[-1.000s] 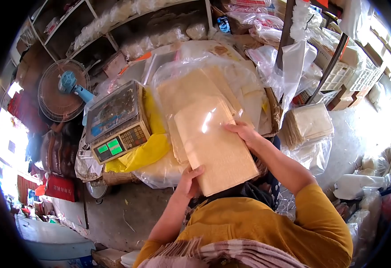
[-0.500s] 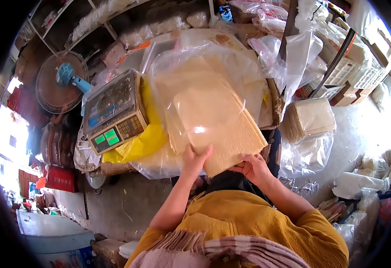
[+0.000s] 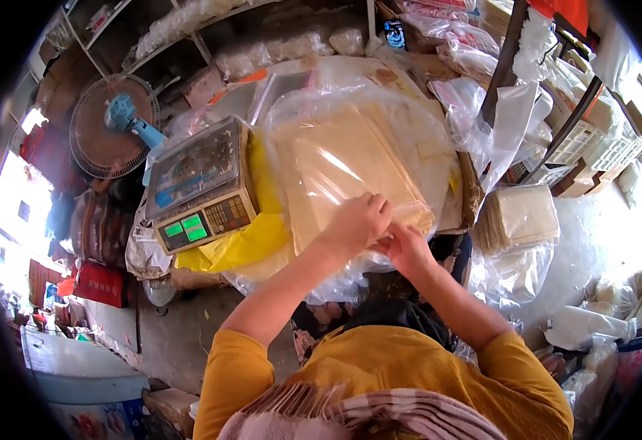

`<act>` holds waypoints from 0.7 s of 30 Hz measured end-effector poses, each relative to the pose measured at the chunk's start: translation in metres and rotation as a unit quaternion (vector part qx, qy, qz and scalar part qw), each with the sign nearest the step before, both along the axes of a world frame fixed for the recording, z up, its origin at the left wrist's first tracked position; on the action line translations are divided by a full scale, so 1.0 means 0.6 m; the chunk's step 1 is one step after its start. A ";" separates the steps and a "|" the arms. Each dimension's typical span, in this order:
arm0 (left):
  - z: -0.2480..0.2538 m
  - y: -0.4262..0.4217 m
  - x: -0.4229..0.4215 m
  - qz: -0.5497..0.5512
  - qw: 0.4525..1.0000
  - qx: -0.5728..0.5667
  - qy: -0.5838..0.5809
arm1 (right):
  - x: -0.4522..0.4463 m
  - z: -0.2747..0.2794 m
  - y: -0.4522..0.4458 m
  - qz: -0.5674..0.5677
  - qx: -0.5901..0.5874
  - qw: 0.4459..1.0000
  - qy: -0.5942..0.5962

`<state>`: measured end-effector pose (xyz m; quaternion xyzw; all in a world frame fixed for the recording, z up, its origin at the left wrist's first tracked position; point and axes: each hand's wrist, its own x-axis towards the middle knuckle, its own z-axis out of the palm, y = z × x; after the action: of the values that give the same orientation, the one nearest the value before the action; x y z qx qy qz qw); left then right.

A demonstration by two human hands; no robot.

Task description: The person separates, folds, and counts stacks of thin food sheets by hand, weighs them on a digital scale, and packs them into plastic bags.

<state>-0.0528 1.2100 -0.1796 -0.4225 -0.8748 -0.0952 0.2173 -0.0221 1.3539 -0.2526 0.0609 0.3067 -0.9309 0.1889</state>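
A stack of thin tan sheets (image 3: 336, 161) lies inside a clear plastic bag (image 3: 292, 110) on the work surface in front of me. My left hand (image 3: 363, 222) reaches across the near part of the stack, its fingers closed on the plastic at the near right corner. Just beside it, my right hand (image 3: 407, 249) is closed with fingertips pinching the same bag edge. The two hands almost touch. Loose plastic hangs below them along the near edge. The exact grip of the fingertips is partly hidden.
Left of the stack stands a digital scale (image 3: 202, 187) on yellow plastic (image 3: 237, 242). A fan (image 3: 116, 125) is farther left. Another bagged stack of sheets (image 3: 522, 216) is at the right. White crates (image 3: 614, 143) and shelves with bagged goods (image 3: 284, 48) stand behind.
My left hand has moved right from the stack's near edge to meet my right hand at the corner. The plastic now lies over the sheets' near corner. The view has shifted slightly.
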 end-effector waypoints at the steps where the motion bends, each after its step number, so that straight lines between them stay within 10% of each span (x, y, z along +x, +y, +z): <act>1: -0.002 0.000 -0.002 -0.016 1.000 0.003 0.017 | -0.031 0.000 -0.013 -0.014 0.046 0.999 0.004; 3: -0.005 0.001 -0.001 -0.021 0.998 -0.006 0.051 | -0.113 -0.092 -0.020 -0.084 0.424 0.826 0.361; 5: -0.004 -0.004 -0.002 -0.027 0.998 0.000 0.065 | -0.139 -0.084 -0.030 -0.084 0.403 0.830 0.376; 7: -0.005 -0.008 -0.003 -0.033 0.997 0.004 0.069 | -0.142 -0.059 -0.035 -0.012 -0.018 0.999 0.041; 9: 0.003 -0.004 -0.001 -0.025 0.996 0.030 0.083 | -0.155 -0.036 -0.028 -0.038 0.323 0.921 0.213; 13: 0.045 -0.006 0.028 0.014 0.977 0.200 0.076 | -0.132 0.099 -0.022 -0.049 0.428 0.856 0.287; 15: 0.036 -0.017 0.056 0.060 0.936 0.348 0.004 | -0.112 0.159 -0.027 -0.044 0.645 0.650 0.399; 17: -0.014 -0.030 0.087 0.122 0.842 0.486 -0.201 | -0.103 0.170 -0.025 -0.150 0.737 0.213 0.624; 21: -0.113 -0.039 0.114 0.129 0.581 0.579 -0.558 | -0.059 0.138 -0.068 -0.110 0.829 0.254 0.487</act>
<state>0.0157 1.1863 -0.2476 0.0463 -0.6285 -0.7693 -0.1050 -0.0576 1.3133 -0.1696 -0.2473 0.9345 -0.0327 -0.2540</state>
